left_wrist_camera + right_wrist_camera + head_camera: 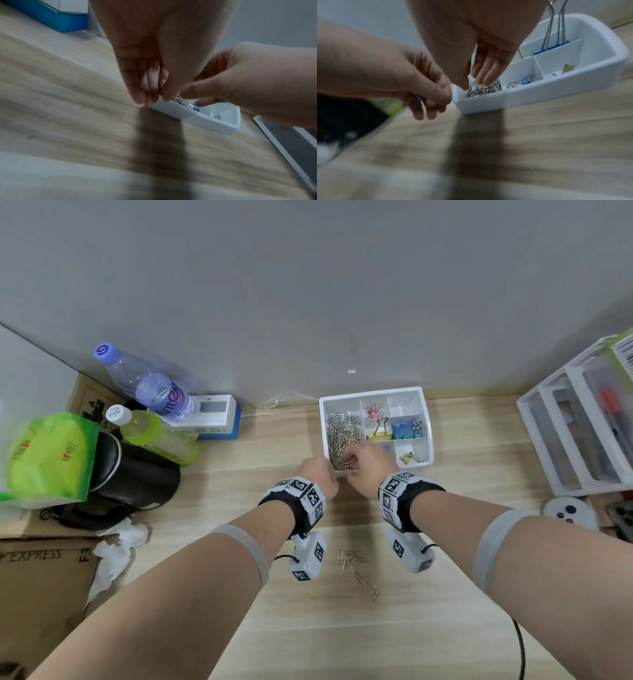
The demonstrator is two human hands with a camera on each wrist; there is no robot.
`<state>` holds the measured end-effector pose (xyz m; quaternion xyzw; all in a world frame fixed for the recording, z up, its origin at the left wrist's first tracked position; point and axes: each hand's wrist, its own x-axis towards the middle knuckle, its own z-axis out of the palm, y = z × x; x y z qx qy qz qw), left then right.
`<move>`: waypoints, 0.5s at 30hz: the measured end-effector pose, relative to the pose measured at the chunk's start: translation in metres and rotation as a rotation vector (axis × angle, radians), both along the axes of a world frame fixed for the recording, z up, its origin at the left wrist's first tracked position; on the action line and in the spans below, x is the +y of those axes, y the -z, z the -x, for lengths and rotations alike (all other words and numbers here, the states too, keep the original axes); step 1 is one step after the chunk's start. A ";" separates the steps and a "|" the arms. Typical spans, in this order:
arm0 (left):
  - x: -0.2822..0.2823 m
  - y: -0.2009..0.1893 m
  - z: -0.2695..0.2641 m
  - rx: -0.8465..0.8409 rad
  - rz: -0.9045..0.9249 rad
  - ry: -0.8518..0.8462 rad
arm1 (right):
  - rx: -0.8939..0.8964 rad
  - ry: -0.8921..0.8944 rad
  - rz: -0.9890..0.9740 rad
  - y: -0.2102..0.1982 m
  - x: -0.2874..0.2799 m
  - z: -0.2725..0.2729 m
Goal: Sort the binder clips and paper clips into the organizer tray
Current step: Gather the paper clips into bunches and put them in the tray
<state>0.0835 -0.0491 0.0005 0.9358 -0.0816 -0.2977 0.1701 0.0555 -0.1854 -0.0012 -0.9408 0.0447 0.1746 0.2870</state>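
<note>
Loose paper clips (pixel 358 568) lie on the desk nearer the person than the organizer tray (pixel 426 419). Both hands meet over its paper-clip pile (pixel 483 88): left hand (pixel 320 475) seemingly pinching something thin, right hand (pixel 368 462) fingers extended, loosely together.

Light wooden desk (pixel 428 594) with white organizer tray (pixel 425 419), loose paper clips (pixel 358 568), bottles (pixel 147 385), black kettle (pixel 137 474), drawer unit (pixel 579 419).

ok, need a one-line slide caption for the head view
Both hands work at the paper-clip pile in the organizer tray.
</note>
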 end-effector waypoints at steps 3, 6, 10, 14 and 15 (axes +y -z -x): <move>0.011 0.003 0.021 0.105 -0.113 0.145 | 0.133 -0.198 0.053 0.003 0.002 0.024; 0.022 0.007 0.040 0.174 -0.141 0.176 | 0.213 -0.292 0.100 0.012 0.006 0.048; 0.031 0.016 0.069 0.253 -0.105 0.154 | 0.315 -0.473 0.155 0.027 0.011 0.081; 0.036 0.032 0.099 0.281 -0.053 0.143 | 0.316 -0.601 0.180 0.036 0.010 0.109; 0.035 0.034 0.104 0.284 -0.023 0.122 | 0.301 -0.604 0.169 0.038 0.010 0.114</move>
